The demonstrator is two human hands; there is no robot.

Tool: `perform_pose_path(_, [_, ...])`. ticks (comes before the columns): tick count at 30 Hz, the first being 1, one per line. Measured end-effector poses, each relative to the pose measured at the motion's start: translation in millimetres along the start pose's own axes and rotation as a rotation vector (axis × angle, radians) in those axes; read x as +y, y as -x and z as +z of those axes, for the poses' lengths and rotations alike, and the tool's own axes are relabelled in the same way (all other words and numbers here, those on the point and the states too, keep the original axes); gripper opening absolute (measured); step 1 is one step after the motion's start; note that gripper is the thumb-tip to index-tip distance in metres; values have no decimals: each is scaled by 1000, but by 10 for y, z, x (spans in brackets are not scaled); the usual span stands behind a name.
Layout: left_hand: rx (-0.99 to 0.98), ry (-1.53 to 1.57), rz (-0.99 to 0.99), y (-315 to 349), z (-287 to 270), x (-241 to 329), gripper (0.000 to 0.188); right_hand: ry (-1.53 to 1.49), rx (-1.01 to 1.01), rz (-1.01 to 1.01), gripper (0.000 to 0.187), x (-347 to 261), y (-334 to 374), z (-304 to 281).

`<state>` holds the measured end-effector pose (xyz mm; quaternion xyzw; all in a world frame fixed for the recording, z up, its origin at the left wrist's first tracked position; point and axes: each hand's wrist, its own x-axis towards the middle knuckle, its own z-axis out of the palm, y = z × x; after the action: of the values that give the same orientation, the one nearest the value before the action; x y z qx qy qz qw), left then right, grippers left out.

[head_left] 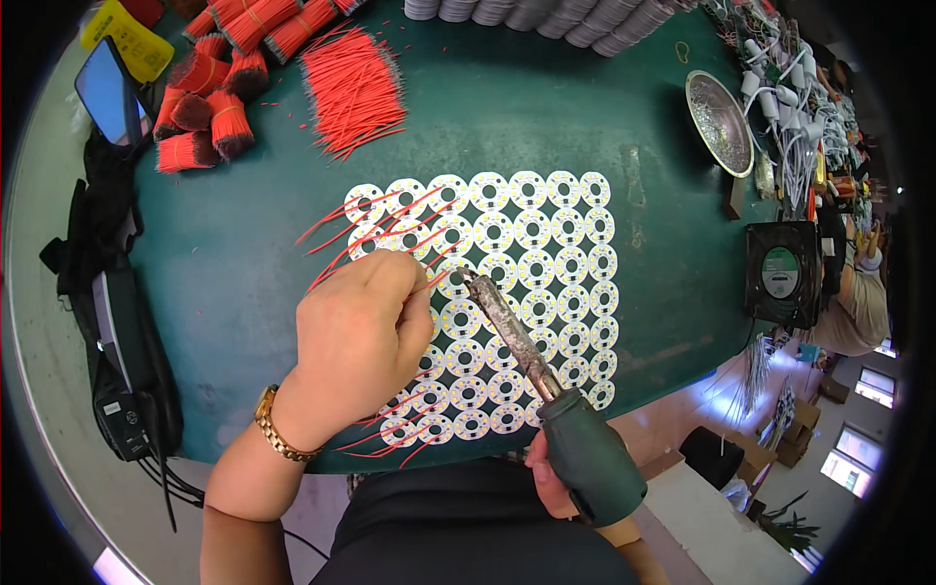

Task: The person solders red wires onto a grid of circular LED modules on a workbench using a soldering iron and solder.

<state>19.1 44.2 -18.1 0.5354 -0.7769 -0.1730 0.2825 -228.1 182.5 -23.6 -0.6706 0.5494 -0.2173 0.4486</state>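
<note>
Several round white circuit boards (570,254) lie in a grid on the green table, each ring-shaped with small yellow chips. Thin red wires stick out from the boards of the left columns. My left hand (356,322) is closed over those columns, hiding some boards, with a red wire pinched between thumb and forefinger. Its wrist wears a gold watch (278,427). In my right hand (549,478), at the table's near edge, is a soldering iron (522,346) with a dark green handle. The iron slants up and left, its tip over a board beside my left fingertips.
Loose red wires (353,90) are heaped beyond the grid, with tied red wire bundles (231,125) to their left. A phone (107,93) leans at far left. On the right are a metal bowl (719,125), a black fan (782,273) and tangled white cords (795,122).
</note>
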Motion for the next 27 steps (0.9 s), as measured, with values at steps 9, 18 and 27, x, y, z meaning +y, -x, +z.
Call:
perform_pose_path(9, [-25,11,22,-31,-31,-3,11,-738,149,72,24,61,62,118])
perform_pose_path(18, [-44,-3,-16,-39,-35,18,11,-282,34,33,27,-71,12,69])
perform_pose_path(27, [-17,-11,7,-17,-18,-11,12,17,64,-124,16,-120,-74,35])
